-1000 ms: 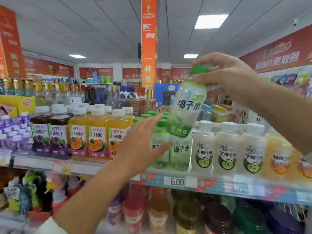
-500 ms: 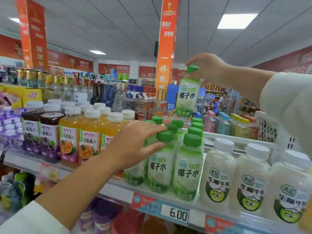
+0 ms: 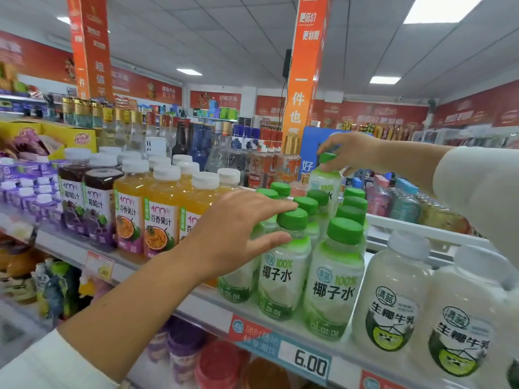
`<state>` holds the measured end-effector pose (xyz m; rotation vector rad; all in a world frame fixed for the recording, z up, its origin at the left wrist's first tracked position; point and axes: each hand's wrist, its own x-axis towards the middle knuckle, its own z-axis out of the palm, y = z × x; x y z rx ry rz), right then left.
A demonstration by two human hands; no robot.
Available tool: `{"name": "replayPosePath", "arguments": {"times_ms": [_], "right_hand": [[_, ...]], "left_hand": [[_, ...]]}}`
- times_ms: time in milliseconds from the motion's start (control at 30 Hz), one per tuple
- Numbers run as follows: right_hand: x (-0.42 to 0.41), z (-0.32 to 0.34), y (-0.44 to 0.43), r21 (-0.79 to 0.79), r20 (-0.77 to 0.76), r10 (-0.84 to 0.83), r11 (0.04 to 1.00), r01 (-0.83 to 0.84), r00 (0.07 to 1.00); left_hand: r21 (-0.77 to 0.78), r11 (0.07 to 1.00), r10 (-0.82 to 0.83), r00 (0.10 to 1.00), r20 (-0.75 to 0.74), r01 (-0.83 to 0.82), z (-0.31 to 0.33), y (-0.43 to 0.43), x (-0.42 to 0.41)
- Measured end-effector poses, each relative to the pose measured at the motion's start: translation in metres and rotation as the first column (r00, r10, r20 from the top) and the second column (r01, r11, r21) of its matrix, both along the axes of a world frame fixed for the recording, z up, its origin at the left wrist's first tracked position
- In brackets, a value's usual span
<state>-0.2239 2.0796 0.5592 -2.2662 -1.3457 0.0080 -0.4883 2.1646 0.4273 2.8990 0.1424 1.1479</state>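
On the head camera I see the right hand point(image 3: 351, 153) pinching the round green cap of a frosted plastic coconut-water bottle point(image 3: 325, 183), upright behind the green-capped rows. The left hand point(image 3: 238, 234) lies flat, fingers straight, against the front bottles point(image 3: 283, 276). The shelf point(image 3: 213, 307) edge carries a 6.00 price tag point(image 3: 309, 363), and red banners point(image 3: 387, 115) line the shop walls.
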Motion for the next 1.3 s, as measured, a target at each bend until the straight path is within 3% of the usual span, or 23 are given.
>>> {"name": "replayPosePath", "arguments": {"times_ms": [267,467,533,667,767,867,967,1167,1300], "right_hand": [[0.009,-0.034,0.013,-0.164,-0.118,0.014,0.986,-0.033,0.993],[0.002,-0.035,0.010,-0.226,-0.114,0.029,0.973,-0.054,0.993],[-0.006,-0.024,0.002,-0.252,-0.037,0.041,0.966,-0.049,0.998],[-0.046,0.003,-0.030,-0.281,0.272,0.124,0.959,-0.044,0.954],[-0.093,0.012,-0.068,-0.245,0.365,0.157,0.967,-0.068,0.918],[-0.128,-0.002,-0.099,-0.359,0.367,0.160,0.933,-0.019,0.917],[-0.141,-0.030,-0.108,-0.458,0.355,0.165,0.889,0.018,0.920],[-0.160,-0.051,-0.122,-0.193,0.271,0.053,0.981,0.001,0.961],[-0.183,-0.058,-0.140,0.192,0.266,-0.068,0.981,0.016,0.962]], "left_hand": [[0.004,1.000,0.005,1.000,0.001,-0.005,-0.002,0.002,0.001],[0.003,1.000,0.000,1.000,0.006,0.000,0.000,0.001,0.000],[0.001,1.000,-0.005,1.000,-0.001,0.005,0.001,0.000,-0.001],[0.016,1.000,-0.015,1.000,-0.004,0.015,0.003,-0.002,-0.001],[0.067,0.998,-0.021,0.998,0.065,0.017,0.003,-0.007,-0.003],[0.105,0.994,-0.023,0.993,0.118,0.011,-0.001,-0.014,-0.007],[0.087,0.996,-0.012,0.997,0.075,0.005,-0.003,-0.023,-0.012],[0.091,0.994,0.062,0.993,-0.103,-0.053,0.002,-0.032,-0.024],[0.035,0.999,0.007,0.997,-0.081,-0.004,0.001,-0.042,-0.038]]}}
